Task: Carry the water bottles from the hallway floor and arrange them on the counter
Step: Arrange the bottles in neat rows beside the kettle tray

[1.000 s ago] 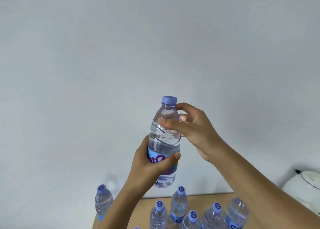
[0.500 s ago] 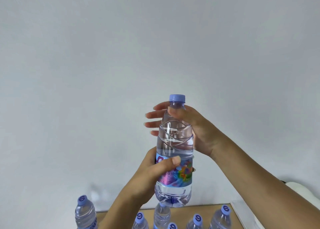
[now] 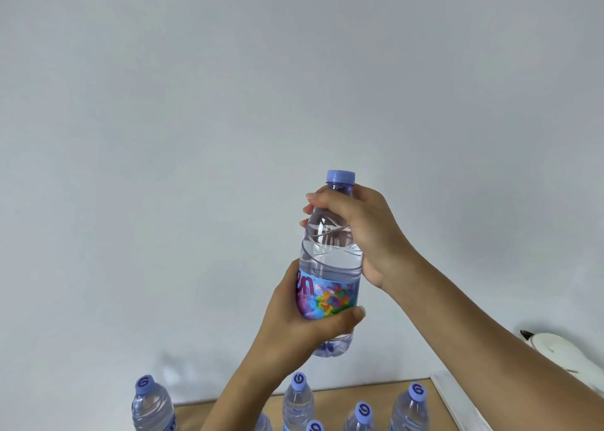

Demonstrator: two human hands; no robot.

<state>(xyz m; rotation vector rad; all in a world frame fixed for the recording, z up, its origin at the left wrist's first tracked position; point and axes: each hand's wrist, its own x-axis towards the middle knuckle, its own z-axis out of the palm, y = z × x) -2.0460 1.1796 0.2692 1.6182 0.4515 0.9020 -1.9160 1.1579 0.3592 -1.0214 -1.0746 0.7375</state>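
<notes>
Both hands gripping clear plastic blue-capped water bottle [image 3: 330,267]: left hand [image 3: 294,319] gripping label, right hand [image 3: 362,228] gripping shoulder, over tan wooden table [image 3: 330,398], plain grey wall [image 3: 228,104] behind.

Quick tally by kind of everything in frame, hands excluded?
Held water bottle: 1
Standing bottles on the counter, caps at: 5 clear; a sixth may hide behind the left arm
White kettle: 1
Total: 7

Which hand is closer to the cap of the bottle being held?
Right. The right hand grips the bottle at the shoulder, just under the cap; the left hand holds it low, around the label.
</notes>
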